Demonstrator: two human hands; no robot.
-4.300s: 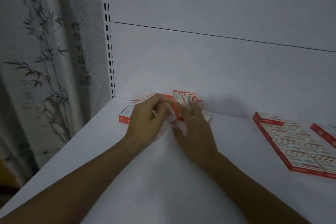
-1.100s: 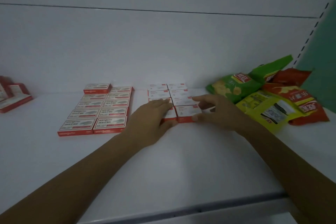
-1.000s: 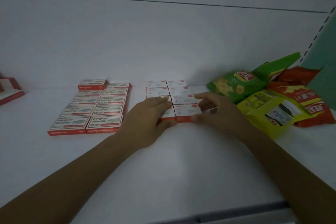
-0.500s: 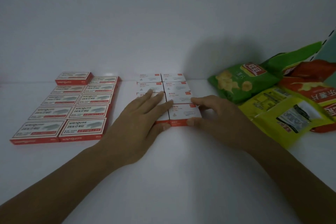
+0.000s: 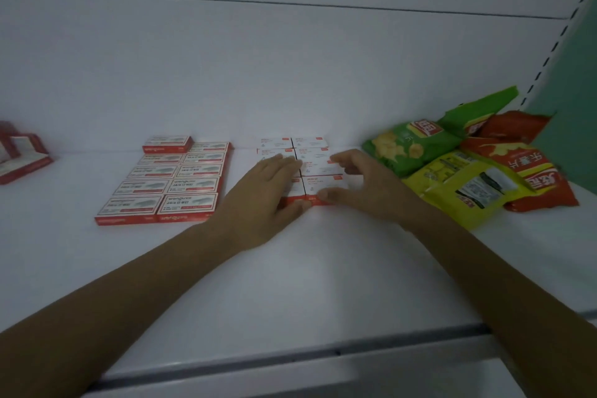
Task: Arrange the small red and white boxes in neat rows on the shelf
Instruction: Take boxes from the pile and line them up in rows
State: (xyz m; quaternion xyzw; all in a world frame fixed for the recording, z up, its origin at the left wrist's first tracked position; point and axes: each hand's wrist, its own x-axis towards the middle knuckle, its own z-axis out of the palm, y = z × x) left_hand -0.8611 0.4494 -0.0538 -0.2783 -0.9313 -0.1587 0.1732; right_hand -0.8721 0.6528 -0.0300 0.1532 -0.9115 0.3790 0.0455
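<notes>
Several small red and white boxes (image 5: 309, 143) lie in a two-column block at the middle of the white shelf (image 5: 290, 275). My left hand (image 5: 261, 194) lies flat on the left column, fingers straight, thumb against the front box's red edge. My right hand (image 5: 365, 191) curls round the right column's front boxes (image 5: 323, 183): thumb on the front edge, index finger at the far right corner. The left column's front boxes are hidden under my left hand.
A two-column block of larger red staple boxes (image 5: 171, 181) lies left of the small boxes. Loose red boxes (image 5: 19, 155) sit at the far left. Green (image 5: 410, 145), yellow (image 5: 462, 187) and red (image 5: 533, 171) snack bags crowd the right. The shelf's front lip (image 5: 290, 362) runs below.
Earlier both hands worked at the loose boxes at the far left; now they are on the small-box block. Over the last second they stay there and only the camera shifts.
</notes>
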